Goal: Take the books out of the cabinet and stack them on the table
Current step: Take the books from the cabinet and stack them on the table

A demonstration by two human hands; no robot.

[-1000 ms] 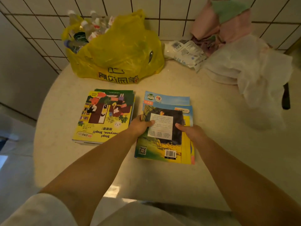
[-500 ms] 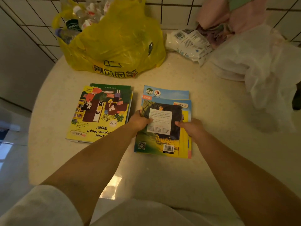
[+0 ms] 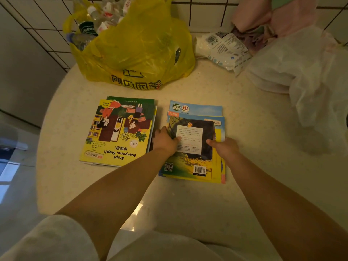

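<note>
Two piles of books lie on the round pale table [image 3: 188,200]. The left pile [image 3: 120,132] has a yellow cover reading "Stop! Everyone, Stop!" on top. The right pile [image 3: 195,144] is topped by a book with a dark back cover, a white text panel and a barcode. My left hand [image 3: 164,141] grips that top book's left edge, thumb on the cover. My right hand [image 3: 224,148] holds its right edge the same way. The book lies flat on its pile. No cabinet is in view.
A yellow plastic bag [image 3: 135,51] full of bottles stands at the table's back. A white printed packet [image 3: 224,49], pink cloth [image 3: 282,17] and crumpled white plastic [image 3: 305,76] crowd the back right. A tiled wall runs behind. The floor drops away at left.
Both hands stay on the top book's edges. The view has shifted a little; the book and piles hold their places.
</note>
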